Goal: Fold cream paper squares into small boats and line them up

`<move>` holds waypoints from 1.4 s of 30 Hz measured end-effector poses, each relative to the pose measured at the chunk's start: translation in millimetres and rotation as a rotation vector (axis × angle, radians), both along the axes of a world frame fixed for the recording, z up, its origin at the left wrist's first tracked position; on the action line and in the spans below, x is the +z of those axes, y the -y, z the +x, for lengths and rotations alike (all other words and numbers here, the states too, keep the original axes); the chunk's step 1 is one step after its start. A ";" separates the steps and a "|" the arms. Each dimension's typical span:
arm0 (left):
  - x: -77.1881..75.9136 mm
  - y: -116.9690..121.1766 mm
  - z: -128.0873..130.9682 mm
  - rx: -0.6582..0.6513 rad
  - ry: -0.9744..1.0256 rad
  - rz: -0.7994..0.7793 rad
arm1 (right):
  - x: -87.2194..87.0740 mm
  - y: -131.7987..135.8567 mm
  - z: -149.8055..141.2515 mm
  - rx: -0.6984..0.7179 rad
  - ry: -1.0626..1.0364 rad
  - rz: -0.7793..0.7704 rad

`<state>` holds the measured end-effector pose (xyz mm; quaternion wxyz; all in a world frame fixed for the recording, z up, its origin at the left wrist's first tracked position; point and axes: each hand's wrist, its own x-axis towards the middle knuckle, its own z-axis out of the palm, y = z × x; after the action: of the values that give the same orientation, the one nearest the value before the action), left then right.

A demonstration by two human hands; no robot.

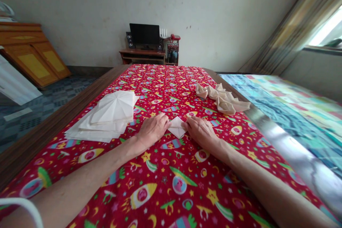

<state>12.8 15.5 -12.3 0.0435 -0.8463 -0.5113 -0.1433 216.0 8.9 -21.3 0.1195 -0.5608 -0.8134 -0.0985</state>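
Note:
A small white piece of folded paper, diamond-shaped with a crease across it, lies on the red patterned cloth. My left hand pinches its left corner, fingers curled together. On the opposite side my right hand grips the right corner in the same way. Left of my hands is a stack of white paper sheets, the top one marked with creases fanning from a point. To the right sits a group of several folded paper shapes with pointed ends, close together and partly overlapping.
The cloth covers a long table with a dark wooden edge. Past its far end stand a monitor and speakers on a desk. A bed is on the right, a wooden cabinet on the left.

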 end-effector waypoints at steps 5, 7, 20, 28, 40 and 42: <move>-0.7 -1.0 -2.0 -0.009 0.023 0.018 | 3.9 -3.1 -1.1 -0.014 0.056 -0.044; -0.5 -0.9 -2.5 -0.009 0.020 0.010 | 6.8 -3.9 -2.2 -0.010 0.069 -0.069; -2.3 -0.2 -2.6 -0.006 0.082 0.054 | 11.9 -6.6 -4.5 0.003 0.135 -0.127; 0.9 -0.3 0.6 0.026 0.046 -0.005 | 9.0 -6.1 -3.5 0.003 0.124 -0.102; 6.9 6.2 4.4 -0.288 -0.093 0.164 | 9.5 -7.0 -2.5 0.013 0.125 -0.071; 7.5 8.9 4.5 -0.314 -0.113 0.123 | 10.8 -5.7 -3.6 0.009 0.117 -0.073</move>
<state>17.4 6.6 -4.8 0.1009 -0.9182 -0.3597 -0.1318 212.4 14.6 -10.5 0.0517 -0.5544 -0.8245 -0.1011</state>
